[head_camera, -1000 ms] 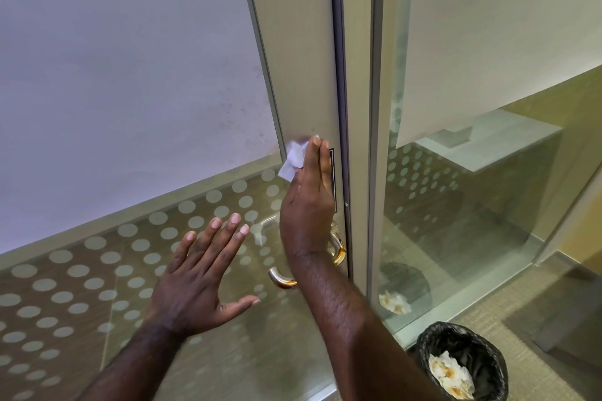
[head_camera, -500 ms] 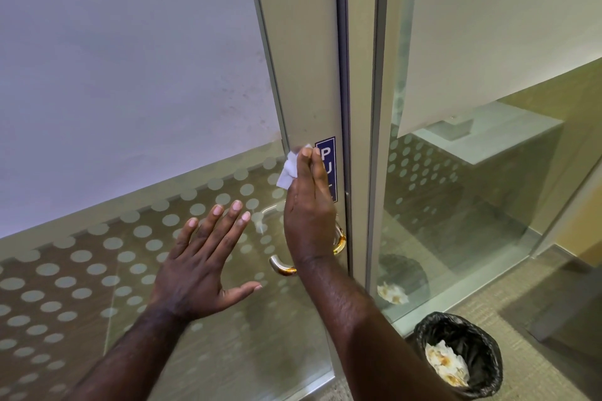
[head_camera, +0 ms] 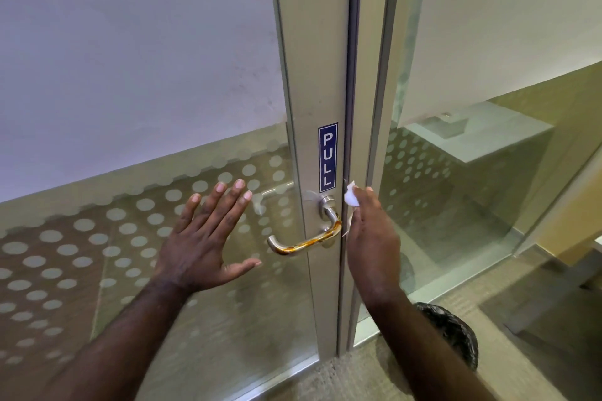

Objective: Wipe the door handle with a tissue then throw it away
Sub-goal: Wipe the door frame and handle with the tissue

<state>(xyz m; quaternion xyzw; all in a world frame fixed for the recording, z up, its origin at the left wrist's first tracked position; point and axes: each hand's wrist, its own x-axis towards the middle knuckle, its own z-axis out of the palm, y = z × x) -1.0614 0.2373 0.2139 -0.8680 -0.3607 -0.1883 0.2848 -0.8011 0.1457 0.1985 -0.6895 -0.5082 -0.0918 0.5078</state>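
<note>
A metal lever door handle (head_camera: 301, 246) with brown-orange smears sticks out to the left from the door's pale frame, below a blue PULL sticker (head_camera: 327, 157). My right hand (head_camera: 371, 238) is just right of the handle's pivot, off the handle, with a crumpled white tissue (head_camera: 351, 198) pinched in its fingers. My left hand (head_camera: 205, 241) lies flat with fingers spread on the dotted glass, left of the handle. A bin with a black liner (head_camera: 456, 335) stands on the floor at the lower right, mostly hidden behind my right forearm.
The door is glass with a frosted upper band and white dots below. A fixed glass panel (head_camera: 472, 205) stands to the right of the frame, with a room behind it. Beige carpet (head_camera: 374, 378) covers the floor.
My right hand has come off the door frame above the handle and moved right and down with the tissue, uncovering the handle and the PULL sticker. The left hand stays on the glass.
</note>
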